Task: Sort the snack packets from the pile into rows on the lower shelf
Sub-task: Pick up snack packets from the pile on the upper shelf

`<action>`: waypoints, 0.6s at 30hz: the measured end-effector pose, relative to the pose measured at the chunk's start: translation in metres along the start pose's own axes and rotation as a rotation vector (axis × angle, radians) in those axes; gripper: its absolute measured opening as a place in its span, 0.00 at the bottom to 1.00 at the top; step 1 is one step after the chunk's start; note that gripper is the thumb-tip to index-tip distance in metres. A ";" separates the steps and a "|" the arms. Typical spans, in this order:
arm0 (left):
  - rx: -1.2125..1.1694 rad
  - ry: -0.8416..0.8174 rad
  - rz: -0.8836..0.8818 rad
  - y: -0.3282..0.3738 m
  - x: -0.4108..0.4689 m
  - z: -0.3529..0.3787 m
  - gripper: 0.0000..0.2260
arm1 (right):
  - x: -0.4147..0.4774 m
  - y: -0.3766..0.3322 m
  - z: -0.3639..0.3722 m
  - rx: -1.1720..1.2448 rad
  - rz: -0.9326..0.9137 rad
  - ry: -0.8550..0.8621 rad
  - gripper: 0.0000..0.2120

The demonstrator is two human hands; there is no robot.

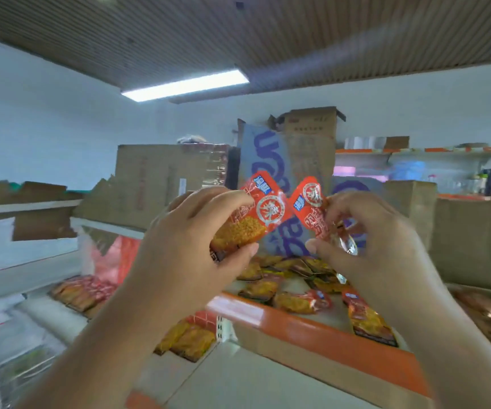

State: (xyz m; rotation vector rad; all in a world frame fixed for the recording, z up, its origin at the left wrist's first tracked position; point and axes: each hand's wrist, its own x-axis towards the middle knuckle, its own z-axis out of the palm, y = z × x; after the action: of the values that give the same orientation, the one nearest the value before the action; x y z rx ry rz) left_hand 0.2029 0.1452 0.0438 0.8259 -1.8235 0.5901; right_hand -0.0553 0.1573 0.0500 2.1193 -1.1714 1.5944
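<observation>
left hand (191,249): fingers curled over red packet (263,208), thumb clamped beneath; packet juts from the grip toward 1 o'clock.
right hand (368,243): fingertips pinch second packet (310,202), which juts toward 11 o'clock, near the first.
pile (291,286): on orange-edged shelf (312,326), 6 o'clock of both packets.
rows (186,339): lower level, 7 o'clock.

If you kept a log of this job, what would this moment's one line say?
left hand: holds red snack packet | right hand: pinches second red packet | pile: loose on orange-edged shelf | both packets raised, unplaced
</observation>
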 end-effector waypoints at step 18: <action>0.320 -0.053 -0.372 -0.219 -0.141 -0.185 0.27 | 0.023 -0.168 0.315 0.427 -0.110 -0.168 0.14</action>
State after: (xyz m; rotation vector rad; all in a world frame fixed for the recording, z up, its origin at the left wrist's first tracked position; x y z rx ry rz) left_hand 0.5162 0.1737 -0.0120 1.3715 -1.5850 0.6276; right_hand 0.2858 0.0628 -0.0039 2.5737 -0.7899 1.7686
